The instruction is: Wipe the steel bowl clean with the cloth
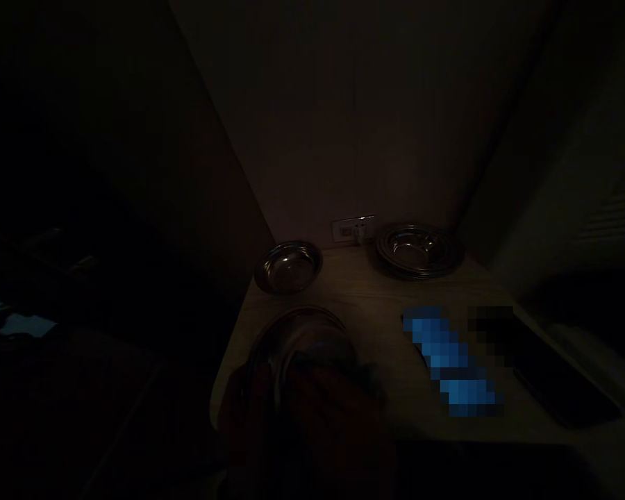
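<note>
- Nearest to the camera, at the bottom centre, a steel plate (302, 347) is held tilted over the near edge of the counter (375, 305); a reddish cloth (333, 403) lies against its lower face.
- Something dark and reddish at the left rim of this plate seems to be the left hand (239, 406), and the shape behind the cloth seems to be the right hand (344, 423); the picture is very dark, so I cannot be sure.
- About the fingers, I cannot tell if they are together or apart; I only judge that the plate is gripped at its rim, because it does not lie flat.
- My judgement of the step: the plate is being wiped with the cloth, with one hand keeping it and the other rubbing.
- For the next move, I think the plate needs to be turned in the grip so that the cloth reaches the rest of its surface, with a firm hold, because smooth steel can slip.
- Farther on the counter, a small steel plate (288, 266) lies flat at the back left, well apart from the held one.
- At the back right, a stack of steel plates (419, 250) stands near the wall.
- Between these two, a wall socket (352, 228) is on the wall just above the counter.
- On the right side lie a blue blurred object (451, 364) and, beside it, a dark flat object (552, 378).
</note>
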Demonstrator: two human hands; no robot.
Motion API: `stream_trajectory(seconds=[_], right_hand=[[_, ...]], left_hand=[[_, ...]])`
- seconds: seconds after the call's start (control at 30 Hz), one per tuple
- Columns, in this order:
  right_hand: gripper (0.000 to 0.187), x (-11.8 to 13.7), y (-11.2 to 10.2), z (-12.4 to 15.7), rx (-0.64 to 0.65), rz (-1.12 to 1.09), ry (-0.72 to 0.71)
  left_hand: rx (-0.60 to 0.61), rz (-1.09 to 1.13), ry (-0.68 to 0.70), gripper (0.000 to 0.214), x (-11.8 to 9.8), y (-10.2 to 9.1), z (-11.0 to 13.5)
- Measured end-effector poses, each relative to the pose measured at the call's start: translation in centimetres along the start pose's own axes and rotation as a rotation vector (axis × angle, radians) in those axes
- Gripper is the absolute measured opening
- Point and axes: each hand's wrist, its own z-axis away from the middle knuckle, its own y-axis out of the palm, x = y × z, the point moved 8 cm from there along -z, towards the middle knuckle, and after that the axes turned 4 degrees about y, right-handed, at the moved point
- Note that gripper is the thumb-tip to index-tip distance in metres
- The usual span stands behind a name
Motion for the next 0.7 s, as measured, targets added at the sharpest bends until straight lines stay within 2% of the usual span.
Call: stream_trajectory(seconds=[0.03,0.1,0.23,0.27,0.3,0.33,0.47,0.7], right_hand=[[0.032,0.7,0.0,0.0,-0.004,-0.021,-0.08],[0.031,0.8,-0.1,-0.1,-0.026,-0.01,-0.099],[0.03,-0.3,-0.2,-0.5,-0.041,-0.048,0.039],[0.03,-0.2,-0.1,-0.5,-0.027,-0.084,0.033],[0.03,0.8,-0.2,-0.5,-0.036,-0.099,-0.075],[0.031,0.9,-0.2,-0.6,-0.046,-0.078,-0.083],[0.033,-0.1,0.3,-0.7,-0.02,-0.1,0.05],[0.029,0.3,0.6,-0.4,-0.033,-0.09,-0.069]], left_hand=[[0.012,-0.005,-0.005,0.032,-0.1,0.0,0.1],[0.009,-0.015,-0.011,0.031,0.0,-0.1,0.2],[-0.052,-0.01,0.013,0.03,0.6,-0.4,0.3],[-0.059,-0.008,0.02,0.031,0.8,-0.3,0.3],[-0.055,-0.01,0.02,0.032,1.0,-0.2,0.3],[-0.051,-0.012,0.022,0.032,1.1,0.0,0.2],[-0.047,0.006,0.043,0.032,1.2,0.2,0.2],[-0.087,0.028,0.155,0.026,-0.1,0.0,1.2]])
